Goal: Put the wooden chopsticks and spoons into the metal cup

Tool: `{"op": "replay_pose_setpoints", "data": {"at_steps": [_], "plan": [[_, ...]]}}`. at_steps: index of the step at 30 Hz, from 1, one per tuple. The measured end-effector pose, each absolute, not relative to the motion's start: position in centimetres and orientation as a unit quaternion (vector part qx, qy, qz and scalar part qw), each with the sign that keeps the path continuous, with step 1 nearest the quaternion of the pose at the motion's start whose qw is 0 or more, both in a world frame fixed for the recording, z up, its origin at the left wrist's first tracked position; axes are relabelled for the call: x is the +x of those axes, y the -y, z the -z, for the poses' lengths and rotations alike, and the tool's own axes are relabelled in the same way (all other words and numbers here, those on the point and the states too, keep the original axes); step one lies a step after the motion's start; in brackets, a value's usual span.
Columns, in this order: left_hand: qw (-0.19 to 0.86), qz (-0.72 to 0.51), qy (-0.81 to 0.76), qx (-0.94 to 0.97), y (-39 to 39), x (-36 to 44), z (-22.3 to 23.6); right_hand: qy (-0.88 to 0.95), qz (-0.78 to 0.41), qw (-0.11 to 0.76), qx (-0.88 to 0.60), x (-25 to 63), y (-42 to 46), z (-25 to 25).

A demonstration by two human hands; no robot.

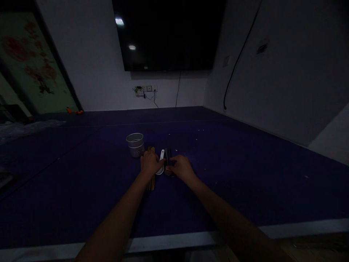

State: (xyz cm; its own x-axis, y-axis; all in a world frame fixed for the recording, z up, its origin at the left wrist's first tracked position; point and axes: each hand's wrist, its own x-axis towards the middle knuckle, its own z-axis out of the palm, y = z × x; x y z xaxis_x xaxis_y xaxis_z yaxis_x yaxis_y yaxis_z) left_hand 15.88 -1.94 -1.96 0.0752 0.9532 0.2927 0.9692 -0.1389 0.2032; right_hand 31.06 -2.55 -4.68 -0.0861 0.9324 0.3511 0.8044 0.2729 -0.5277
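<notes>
My left hand [149, 162] lies over a bundle of chopsticks [151, 186], whose ends show above and below it. Its thumb stretches right, across a white spoon [162, 154] with a hole near the handle's end. Just right of the spoon, my right hand [182, 167] pinches a dark, long-handled utensil [167, 154]; its handle points away from me. The utensil's lower end looks brownish, but its exact kind is too dim to make out. Behind my left hand, to its left, a metal utensil holder [135, 145] with small holes stands upright.
Everything rests on a dark blue tabletop [95, 203] with a pale front edge [174, 241]. Small white scraps [196, 139] are scattered to the right. Crumpled clear plastic [29, 129] lies far left. A large screen [174, 36] hangs on the wall above sockets [148, 88].
</notes>
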Motion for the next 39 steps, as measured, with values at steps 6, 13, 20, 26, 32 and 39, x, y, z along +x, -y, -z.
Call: {"op": "replay_pose_setpoints", "data": {"at_steps": [6, 13, 20, 26, 32, 39], "plan": [[0.024, 0.177, 0.668, -0.722, 1.8, 15.6, 2.0, 0.734, -0.099, 0.317, -0.592, 30.9, 2.6, 4.5], [0.027, 0.171, 0.677, -0.715, 2.0, 15.7, 1.8, 0.743, -0.094, 0.317, -0.582, 30.9, 2.7, 4.3], [0.029, 0.172, 0.678, -0.714, 2.1, 15.7, 1.7, 0.724, -0.106, 0.336, -0.593, 31.0, 2.7, 4.4], [0.05, 0.211, 0.672, -0.709, 1.9, 15.4, 1.9, 0.721, -0.103, 0.343, -0.594, 31.1, 2.7, 4.1], [0.07, 0.375, 0.661, -0.647, 2.0, 15.2, 1.4, 0.704, -0.08, 0.381, -0.593, 31.6, 2.7, 3.6], [0.191, 0.596, 0.61, -0.486, 2.8, 14.2, -0.2, 0.639, -0.056, 0.471, -0.606, 32.4, 2.9, 2.4]]}}
